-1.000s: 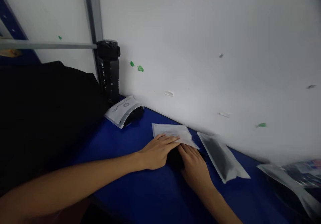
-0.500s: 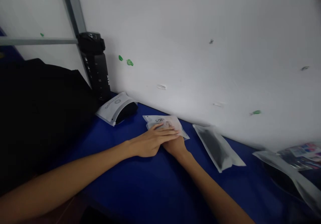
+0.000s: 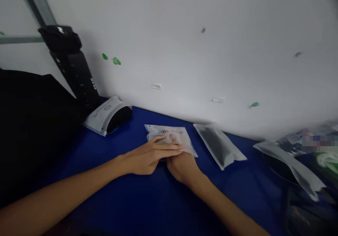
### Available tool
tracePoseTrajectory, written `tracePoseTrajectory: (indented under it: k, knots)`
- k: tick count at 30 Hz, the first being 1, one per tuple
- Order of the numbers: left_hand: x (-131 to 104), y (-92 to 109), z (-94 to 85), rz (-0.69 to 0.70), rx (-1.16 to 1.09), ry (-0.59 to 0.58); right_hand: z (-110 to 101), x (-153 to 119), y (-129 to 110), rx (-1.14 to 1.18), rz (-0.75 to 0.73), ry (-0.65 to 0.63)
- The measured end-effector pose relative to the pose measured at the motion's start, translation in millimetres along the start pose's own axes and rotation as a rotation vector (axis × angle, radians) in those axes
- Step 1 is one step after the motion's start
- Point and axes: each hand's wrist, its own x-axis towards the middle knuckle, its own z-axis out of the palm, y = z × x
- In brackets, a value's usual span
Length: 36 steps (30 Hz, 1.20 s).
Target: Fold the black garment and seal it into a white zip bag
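Observation:
A frosted white pouch with dark print (image 3: 185, 135) lies on the blue table (image 3: 148, 200) in the middle of the view. My left hand (image 3: 150, 155) rests palm down over its near part, fingers stretched out to the right. Reaching in from the right, my right hand (image 3: 182, 165) is at the pouch's near edge, partly beneath the pouch and my left fingertips. Its fingers are hidden, so what it holds cannot be made out.
Left stand a pouch with black contents (image 3: 99, 118), a black bottle (image 3: 76, 74) and a large black item (image 3: 31, 123). Two more pouches (image 3: 219, 146) (image 3: 293, 162) lie to the right. A white wall (image 3: 163, 35) rises behind the table.
The view has shifted to the right, so the bottle and side pouches appear further left. My right hand has drawn slightly back toward me, and more of the middle pouch's print shows.

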Motion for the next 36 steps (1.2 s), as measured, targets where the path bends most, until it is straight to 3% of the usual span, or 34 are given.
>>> tracePoseTrajectory:
  k: [4, 6, 11, 12, 14, 18, 22, 29, 36]
  knots:
    - [0.3, -0.8, 0.1, -0.061, 0.029, 0.042, -2.7, 3.9, -4.0, -0.038, 0.05, 0.024]
    - [-0.1, 0.9, -1.2, -0.065, 0.027, 0.052, -8.5, -3.3, -6.2, -0.005, 0.012, 0.124]
    - [-3.7, 2.6, -5.5, -0.075, 0.016, 0.085, -19.5, -18.8, -3.2, 0.074, -0.308, 0.449]
    - [-4.5, 1.4, -6.0, -0.083, 0.017, 0.096, -20.0, -18.8, -2.3, 0.047, -0.309, 0.489]
    - [-5.2, -2.8, -6.5, -0.105, 0.028, 0.114, -19.6, -16.1, -0.6, 0.003, -0.177, 0.541]
    - [-3.9, -12.6, -3.7, -0.17, 0.083, 0.145, -17.3, -8.8, 7.5, 0.035, 0.046, 0.454]
    - [-2.3, -18.6, 0.4, -0.219, 0.119, 0.159, -14.6, -8.0, 18.7, 0.195, 0.116, 0.353]
    - [-0.4, -21.9, 7.5, -0.213, 0.155, 0.183, -10.8, -7.7, 20.2, 0.242, 0.16, 0.372]
    - [1.2, -29.6, 13.4, -0.365, 0.156, 0.392, -10.1, -9.3, 18.7, 0.197, 0.221, 0.361]
